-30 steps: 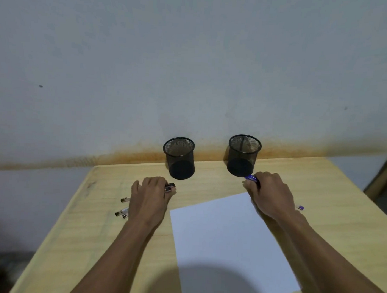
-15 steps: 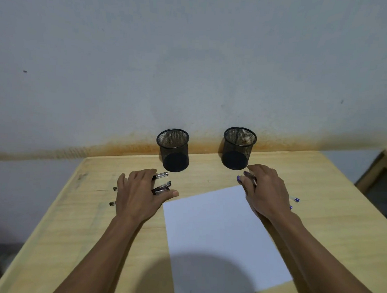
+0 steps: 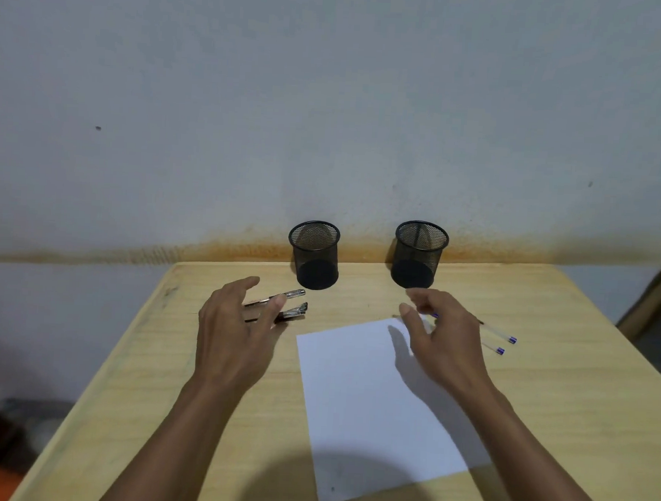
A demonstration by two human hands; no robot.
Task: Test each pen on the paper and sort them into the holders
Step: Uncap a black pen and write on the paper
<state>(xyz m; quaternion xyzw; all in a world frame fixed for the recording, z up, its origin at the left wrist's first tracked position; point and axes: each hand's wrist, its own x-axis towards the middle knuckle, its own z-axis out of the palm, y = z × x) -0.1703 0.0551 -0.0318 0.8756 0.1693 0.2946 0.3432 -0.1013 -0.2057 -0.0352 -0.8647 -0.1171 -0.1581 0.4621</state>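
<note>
Two black mesh holders stand at the table's far edge, the left holder [image 3: 314, 255] and the right holder [image 3: 419, 255], both look empty. A white paper [image 3: 371, 398] lies in the middle of the table. Black-capped pens [image 3: 293, 306] lie left of the paper, partly hidden by my left hand [image 3: 236, 337], which hovers over them with fingers spread. Blue-capped pens [image 3: 502, 339] lie right of the paper, partly behind my right hand [image 3: 445, 336], raised with fingers apart and holding nothing.
The light wooden table [image 3: 566, 396] stands against a grey wall with an orange stain along its base. A wooden piece of furniture [image 3: 659, 302] sits at the far right. The floor shows past the table's left edge.
Both hands have lifted off the pen groups and spread their fingers. The pens now lie on the table, more exposed. The camera has moved slightly.
</note>
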